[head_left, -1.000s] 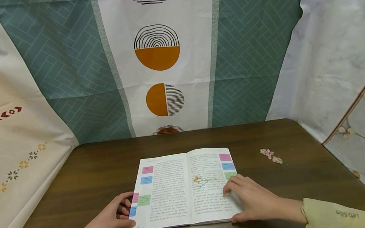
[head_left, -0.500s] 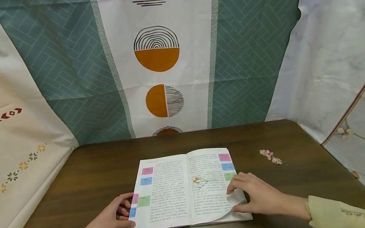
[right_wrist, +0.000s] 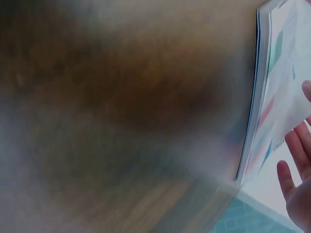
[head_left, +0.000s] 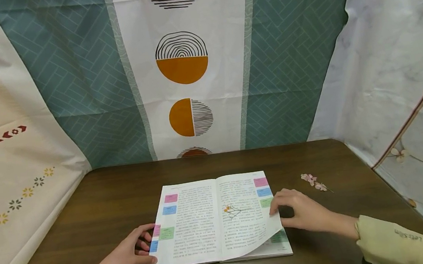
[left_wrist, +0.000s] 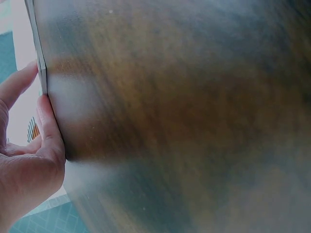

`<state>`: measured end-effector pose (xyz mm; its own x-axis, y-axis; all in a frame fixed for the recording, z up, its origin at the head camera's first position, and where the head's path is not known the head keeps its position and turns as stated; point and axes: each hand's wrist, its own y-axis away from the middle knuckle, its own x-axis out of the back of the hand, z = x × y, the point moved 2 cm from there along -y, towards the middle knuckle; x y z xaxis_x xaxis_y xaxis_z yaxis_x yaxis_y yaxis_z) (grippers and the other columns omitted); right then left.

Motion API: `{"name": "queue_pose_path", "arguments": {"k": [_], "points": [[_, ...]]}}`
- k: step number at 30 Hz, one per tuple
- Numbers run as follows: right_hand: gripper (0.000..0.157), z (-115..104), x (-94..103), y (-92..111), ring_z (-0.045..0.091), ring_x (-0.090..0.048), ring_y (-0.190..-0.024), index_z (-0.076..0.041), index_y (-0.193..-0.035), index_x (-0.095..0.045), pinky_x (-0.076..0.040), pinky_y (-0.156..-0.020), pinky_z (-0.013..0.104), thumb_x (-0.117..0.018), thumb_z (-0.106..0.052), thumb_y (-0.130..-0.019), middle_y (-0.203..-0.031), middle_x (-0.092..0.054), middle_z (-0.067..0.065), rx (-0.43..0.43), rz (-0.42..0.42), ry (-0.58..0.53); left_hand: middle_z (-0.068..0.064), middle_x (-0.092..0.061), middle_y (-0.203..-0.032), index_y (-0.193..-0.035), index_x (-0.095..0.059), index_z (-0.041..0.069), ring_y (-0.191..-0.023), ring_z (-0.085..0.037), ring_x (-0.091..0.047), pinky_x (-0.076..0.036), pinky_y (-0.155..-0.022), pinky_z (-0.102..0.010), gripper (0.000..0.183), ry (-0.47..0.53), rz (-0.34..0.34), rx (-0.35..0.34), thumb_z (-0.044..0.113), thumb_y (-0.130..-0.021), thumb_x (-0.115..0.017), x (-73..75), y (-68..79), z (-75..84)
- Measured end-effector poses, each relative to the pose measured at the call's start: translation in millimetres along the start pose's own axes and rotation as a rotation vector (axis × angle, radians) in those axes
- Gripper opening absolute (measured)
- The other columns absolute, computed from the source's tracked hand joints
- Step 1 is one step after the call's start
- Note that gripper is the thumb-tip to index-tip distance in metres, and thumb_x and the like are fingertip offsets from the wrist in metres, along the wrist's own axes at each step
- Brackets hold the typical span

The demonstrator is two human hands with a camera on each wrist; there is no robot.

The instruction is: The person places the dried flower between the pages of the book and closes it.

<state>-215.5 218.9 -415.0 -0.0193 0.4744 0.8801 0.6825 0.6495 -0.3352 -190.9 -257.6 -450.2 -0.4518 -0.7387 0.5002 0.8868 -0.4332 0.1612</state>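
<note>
An open book [head_left: 195, 222] with printed text lies on the table, sticky notes in pink, blue and green along its outer margins. My left hand [head_left: 132, 248] grips its left edge, thumb at the lower corner of the page, fingers along the side. At the right, my right hand [head_left: 300, 211] pinches a page [head_left: 257, 234] by its outer edge. That page's lower corner curls up and shows the sheet beneath, which bears a green patch. A thin sprig with small orange flowers [head_left: 226, 208] is on the right page. In the right wrist view the lifted page [right_wrist: 296, 104] hangs over the book's side.
A sprig of pink blossoms [head_left: 314, 182] lies on the dark wooden table [head_left: 130, 177], right of the book. Patterned cloths [head_left: 285, 52] hang behind and at both sides of the table.
My right hand has moved up and slightly right from the book's lower right corner, lifting the page's corner with it. The left hand has stayed in place.
</note>
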Motion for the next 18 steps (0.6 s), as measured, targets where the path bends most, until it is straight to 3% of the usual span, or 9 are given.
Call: {"name": "queue_pose_path", "arguments": {"k": [11,18], "points": [[0.024,22.8,9.8,-18.5,0.006,-0.057,-0.098,-0.025,-0.094,-0.067,-0.051,-0.083,0.031,-0.080,-0.010,-0.080,-0.101,-0.065,-0.013,0.055,0.033,0.000,-0.015,-0.043,-0.112,-0.146,-0.029,-0.009,-0.088,-0.009,-0.046,-0.048,-0.074,-0.021,0.086,0.016,-0.003,-0.027,0.014,-0.082,-0.080,-0.1,-1.4,-1.0],[0.027,28.9,15.2,-34.6,0.005,-0.057,-0.097,-0.022,-0.094,-0.070,-0.053,-0.082,0.027,-0.081,-0.005,-0.077,-0.099,-0.068,-0.012,0.088,0.113,0.018,-0.015,-0.043,-0.112,-0.146,-0.030,-0.009,-0.088,-0.010,-0.046,-0.048,-0.074,-0.021,0.085,0.019,-0.004,-0.026,0.015,-0.081,-0.080,-0.5,0.4,-1.4]]}}
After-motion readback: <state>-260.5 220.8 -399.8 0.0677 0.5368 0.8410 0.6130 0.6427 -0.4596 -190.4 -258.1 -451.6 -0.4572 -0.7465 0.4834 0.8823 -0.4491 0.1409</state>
